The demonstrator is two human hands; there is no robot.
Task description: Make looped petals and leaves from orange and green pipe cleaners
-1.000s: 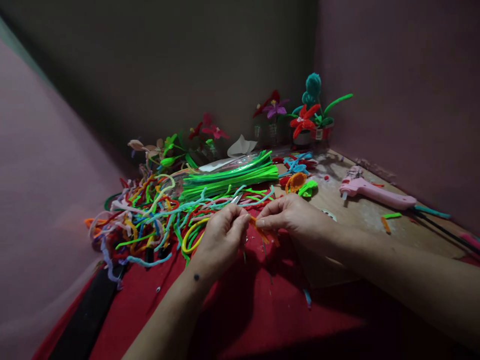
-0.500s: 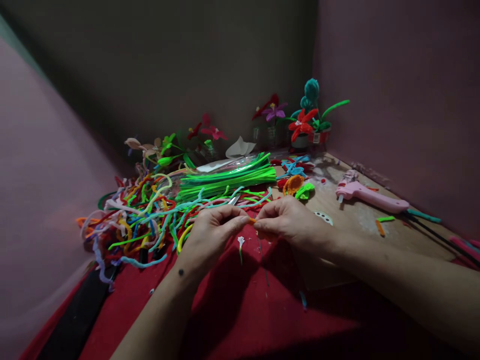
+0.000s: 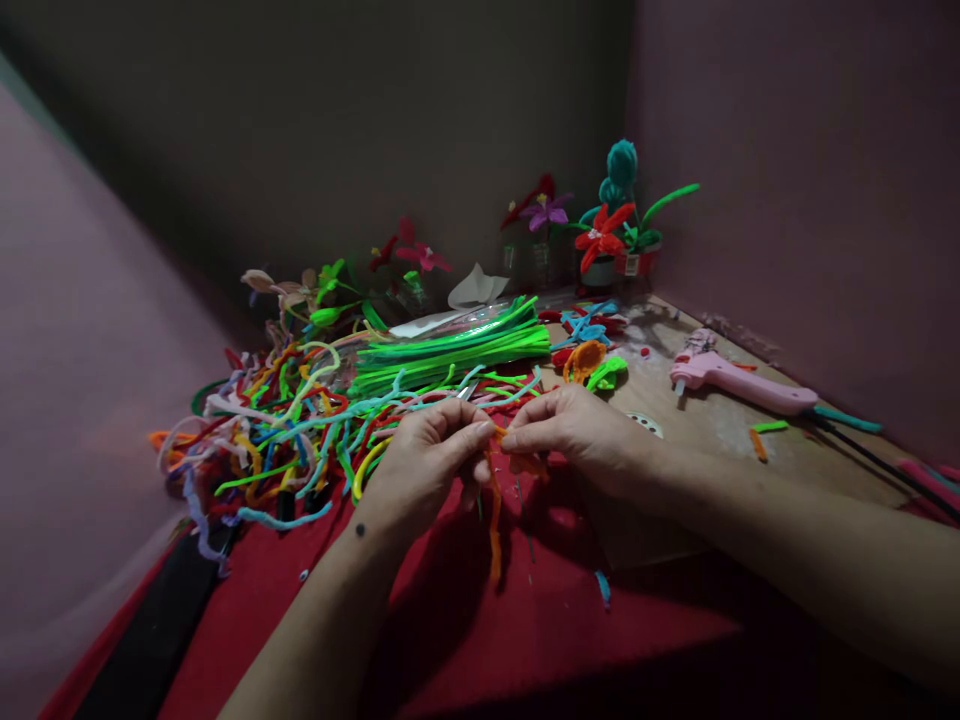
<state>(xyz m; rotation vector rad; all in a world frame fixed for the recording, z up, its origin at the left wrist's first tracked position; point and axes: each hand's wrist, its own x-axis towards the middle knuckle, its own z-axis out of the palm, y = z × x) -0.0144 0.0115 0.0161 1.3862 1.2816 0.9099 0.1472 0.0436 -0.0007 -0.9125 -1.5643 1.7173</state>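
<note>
An orange pipe cleaner (image 3: 495, 530) hangs down from between my hands over the red cloth (image 3: 555, 640). My left hand (image 3: 442, 445) pinches it near its upper part with thumb and forefinger. My right hand (image 3: 574, 435) grips the same pipe cleaner close beside the left fingertips, and a bit of orange shows under its fingers. Just behind the left fingers, the metal tips of scissors (image 3: 466, 391) poke out of loose pipe cleaners. The fingertips partly cover the orange piece, so its exact shape there is hidden.
A tangled heap of coloured pipe cleaners (image 3: 277, 420) lies left, with a green bundle (image 3: 457, 355) behind. A pink glue gun (image 3: 742, 385) rests on the board (image 3: 697, 440) at right. Pipe-cleaner flowers (image 3: 604, 235) stand along the back. Orange (image 3: 583, 360) and green petals (image 3: 607, 374) lie nearer.
The orange pipe cleaner now dangles below my hands, where only a short bit showed between the fingertips before. Both hands stay close together. The view has tipped slightly.
</note>
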